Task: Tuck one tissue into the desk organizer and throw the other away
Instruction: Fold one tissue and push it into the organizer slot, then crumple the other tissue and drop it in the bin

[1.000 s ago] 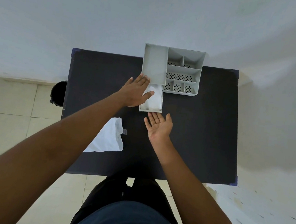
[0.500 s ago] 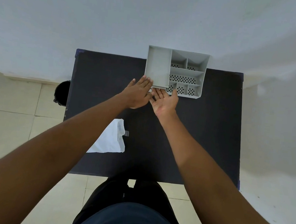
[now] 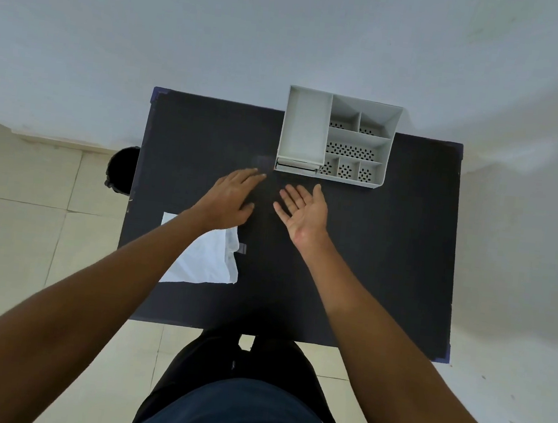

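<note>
Two empty hands, tissue point(image 3: 202, 258) under left forearm

A plain office-like room was suggested by a dark worktop point(image 3: 386, 257) at frame centre, a grey desk organizer point(image 3: 337, 138) against a bare wall point(image 3: 221, 26), and tiled floor point(image 3: 27, 236).

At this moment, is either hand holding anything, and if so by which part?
Nothing is held. The left hand and right hand are both open and empty above the table; the white tissue lies untouched, partly under the left forearm.
</note>
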